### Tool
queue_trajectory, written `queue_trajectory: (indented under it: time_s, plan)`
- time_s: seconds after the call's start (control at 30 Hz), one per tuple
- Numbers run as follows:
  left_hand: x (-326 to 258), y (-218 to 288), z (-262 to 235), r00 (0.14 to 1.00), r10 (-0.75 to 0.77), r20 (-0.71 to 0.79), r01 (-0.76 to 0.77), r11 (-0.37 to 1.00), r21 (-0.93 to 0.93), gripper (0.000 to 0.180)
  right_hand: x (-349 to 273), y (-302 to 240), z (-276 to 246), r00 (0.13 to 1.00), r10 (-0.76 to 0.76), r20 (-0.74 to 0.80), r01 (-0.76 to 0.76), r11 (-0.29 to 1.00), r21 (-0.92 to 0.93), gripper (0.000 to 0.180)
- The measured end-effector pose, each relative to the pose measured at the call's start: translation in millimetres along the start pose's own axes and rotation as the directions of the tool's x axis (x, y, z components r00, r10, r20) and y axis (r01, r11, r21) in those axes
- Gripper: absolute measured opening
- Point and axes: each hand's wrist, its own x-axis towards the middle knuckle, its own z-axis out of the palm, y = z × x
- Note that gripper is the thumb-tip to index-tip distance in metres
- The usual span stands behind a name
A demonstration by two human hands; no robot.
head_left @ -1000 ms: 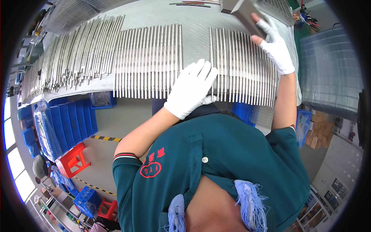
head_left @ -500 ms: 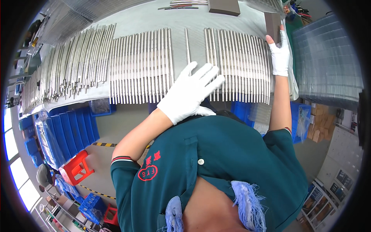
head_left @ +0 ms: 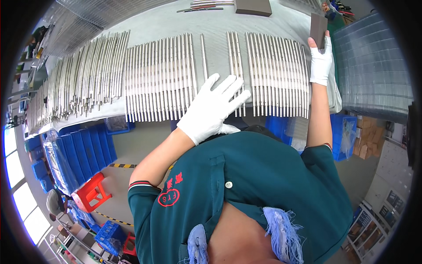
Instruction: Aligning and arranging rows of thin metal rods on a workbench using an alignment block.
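My left hand (head_left: pixel 213 108), in a white glove, lies flat with fingers spread on the near edge of the table, over the ends of a few thin metal rods (head_left: pixel 236 57). Long rows of the same silver rods (head_left: pixel 160 77) lie side by side across the grey table top (head_left: pixel 162 24). My right hand (head_left: pixel 320 61), also gloved, is stretched out to the far right and grips a dark grey rectangular block (head_left: pixel 318 27) held upright above the right-hand row of rods (head_left: pixel 277 70).
A second dark block (head_left: pixel 252 6) lies at the table's far edge. Stacks of clear ribbed trays (head_left: pixel 373 70) stand to the right. Blue plastic bins (head_left: pixel 83 154) and a red stool (head_left: pixel 90 193) are on the floor at the left, with cardboard boxes (head_left: pixel 365 141) at the right.
My right hand has carried the dark block rightward and away from the rods. My left hand has spread flat and shifted slightly right along the table edge.
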Motion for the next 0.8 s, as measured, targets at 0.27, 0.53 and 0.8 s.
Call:
queue_trajectory:
  time_s: [0.27,0.53,0.8]
  plan:
    - [3.1,0.6,4.7,1.0,0.001,-0.005,-0.001,1.0,-0.018,0.094,0.8,3.1,-0.4,1.0,-0.018,-0.001,0.018,0.999,-0.031,0.076]
    - [2.4,9.6,17.6,0.988,-0.108,-0.114,0.117,0.99,0.084,0.068,-12.5,-28.0,9.0,0.969,-0.081,0.234,0.063,0.995,0.08,0.073]
    - [-3.2,9.1,28.6,0.967,-0.094,-0.236,0.098,0.995,0.005,0.046,-34.0,-93.8,30.6,0.651,-0.052,0.758,0.271,0.948,-0.167,0.065]
